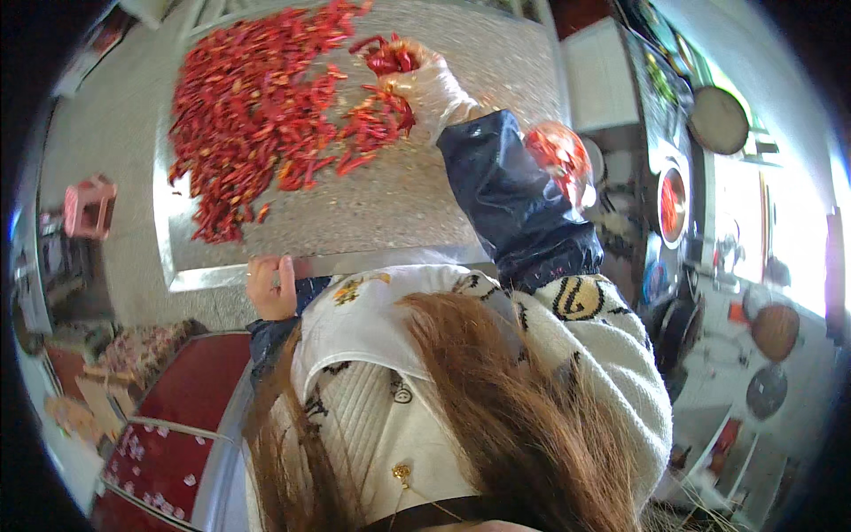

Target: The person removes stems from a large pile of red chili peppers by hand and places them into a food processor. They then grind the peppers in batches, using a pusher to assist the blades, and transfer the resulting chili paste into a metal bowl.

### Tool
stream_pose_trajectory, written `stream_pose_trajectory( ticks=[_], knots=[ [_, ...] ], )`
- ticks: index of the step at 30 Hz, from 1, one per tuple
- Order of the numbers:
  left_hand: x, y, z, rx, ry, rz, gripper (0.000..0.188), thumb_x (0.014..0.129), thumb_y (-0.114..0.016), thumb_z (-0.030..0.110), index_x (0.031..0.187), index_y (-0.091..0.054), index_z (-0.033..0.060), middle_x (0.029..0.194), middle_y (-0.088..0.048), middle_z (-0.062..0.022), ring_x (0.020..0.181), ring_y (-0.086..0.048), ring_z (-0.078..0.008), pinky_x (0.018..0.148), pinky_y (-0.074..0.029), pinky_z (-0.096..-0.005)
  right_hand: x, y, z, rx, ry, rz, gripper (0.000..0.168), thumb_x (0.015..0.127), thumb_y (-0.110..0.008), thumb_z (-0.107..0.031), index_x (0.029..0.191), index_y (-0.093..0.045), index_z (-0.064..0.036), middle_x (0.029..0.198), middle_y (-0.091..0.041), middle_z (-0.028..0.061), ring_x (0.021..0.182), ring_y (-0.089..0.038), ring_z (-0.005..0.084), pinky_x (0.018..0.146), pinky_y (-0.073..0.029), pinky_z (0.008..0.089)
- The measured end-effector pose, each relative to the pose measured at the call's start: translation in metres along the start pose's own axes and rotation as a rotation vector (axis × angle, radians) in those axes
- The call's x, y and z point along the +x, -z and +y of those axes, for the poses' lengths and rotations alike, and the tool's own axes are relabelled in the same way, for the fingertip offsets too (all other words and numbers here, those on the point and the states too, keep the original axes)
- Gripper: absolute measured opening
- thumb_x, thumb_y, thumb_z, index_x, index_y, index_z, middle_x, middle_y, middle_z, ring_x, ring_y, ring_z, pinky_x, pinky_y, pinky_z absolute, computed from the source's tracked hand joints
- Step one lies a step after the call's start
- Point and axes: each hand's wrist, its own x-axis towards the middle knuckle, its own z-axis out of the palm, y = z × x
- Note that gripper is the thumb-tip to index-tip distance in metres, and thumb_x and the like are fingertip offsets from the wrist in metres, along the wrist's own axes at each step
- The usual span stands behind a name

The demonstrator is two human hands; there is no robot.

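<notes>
My right hand [415, 83], in a clear plastic glove, is closed around a bunch of red chillies [392, 58] above the far part of a large metal-framed tray [392, 219]. A dark blue sleeve cover reaches from its wrist to the elbow. To its left a thick heap of dried red chilli pieces [259, 113] is spread over the tray, with a smaller loose pile [372, 123] just below the hand. My left hand [272, 286], bare and wearing a ring, has its fingers curled over the near metal rim [372, 261]. Whether the tray's base is mesh or solid I cannot tell.
A clear plastic bag of red chillies [560, 159] lies beyond my right forearm. On the dark counter at right stands a bowl of red chillies [671, 205]. A pink stool [91, 206] is on the floor at left; a dark red cabinet [193, 379] stands at lower left.
</notes>
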Motion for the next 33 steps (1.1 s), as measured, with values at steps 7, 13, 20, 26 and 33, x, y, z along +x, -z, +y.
stream_pose_trajectory(
  ticks=[7, 13, 20, 26, 33],
  knots=[
    [0.03, -0.036, 0.01, -0.121, -0.154, -0.139, 0.007, 0.08, -0.063, 0.003, 0.077, -0.057, -0.0009, 0.077, -0.059, -0.0123, 0.072, -0.056, -0.0266, 0.065, -0.045, -0.0339, -0.107, 0.121, -0.047, -0.117, 0.097, 0.431, 0.027, 0.07, -0.067, 0.004, 0.096, -0.06, -0.001, 0.087, -0.063, 0.0021, 0.077, -0.056, 0.0093, 0.071, -0.047, 0.0238],
    [0.045, -0.048, 0.018, -0.167, -0.213, -0.178, 0.01, 0.076, -0.066, 0.001, 0.073, -0.056, -0.0006, 0.074, -0.057, -0.0127, 0.07, -0.055, -0.0279, 0.063, -0.044, -0.0343, -0.183, 0.177, -0.007, -0.276, -0.177, 0.525, 0.028, 0.072, -0.07, -0.005, 0.097, -0.059, -0.001, 0.092, -0.061, 0.0058, 0.082, -0.057, 0.0133, 0.074, -0.047, 0.0275],
    [0.051, -0.051, 0.022, -0.17, -0.246, -0.194, 0.011, 0.076, -0.067, 0.002, 0.073, -0.057, -0.0007, 0.075, -0.058, -0.0129, 0.071, -0.056, -0.0285, 0.065, -0.045, -0.0344, -0.2, 0.17, -0.002, -0.419, -0.279, 0.466, 0.034, 0.081, -0.067, -0.011, 0.112, -0.058, 0.0, 0.112, -0.057, 0.0098, 0.102, -0.055, 0.0155, 0.086, -0.046, 0.027],
    [0.051, -0.053, 0.023, -0.182, -0.265, -0.194, 0.011, 0.077, -0.067, 0.002, 0.074, -0.057, -0.0005, 0.075, -0.058, -0.0128, 0.071, -0.056, -0.0285, 0.065, -0.045, -0.0347, -0.208, 0.169, 0.028, -0.532, -0.357, 0.679, 0.038, 0.074, -0.072, -0.026, 0.105, -0.064, -0.006, 0.094, -0.066, 0.0096, 0.088, -0.063, 0.0215, 0.079, -0.049, 0.0322],
    [0.044, -0.051, 0.015, -0.179, -0.244, -0.147, 0.01, 0.076, -0.067, 0.002, 0.074, -0.057, 0.0, 0.075, -0.059, -0.0124, 0.069, -0.056, -0.0286, 0.064, -0.045, -0.0346, -0.209, 0.164, 0.03, -1.086, -0.511, 0.569, 0.024, 0.071, -0.066, -0.025, 0.089, -0.066, -0.009, 0.09, -0.065, 0.0164, 0.083, -0.063, 0.0323, 0.075, -0.05, 0.0397]
  ],
)
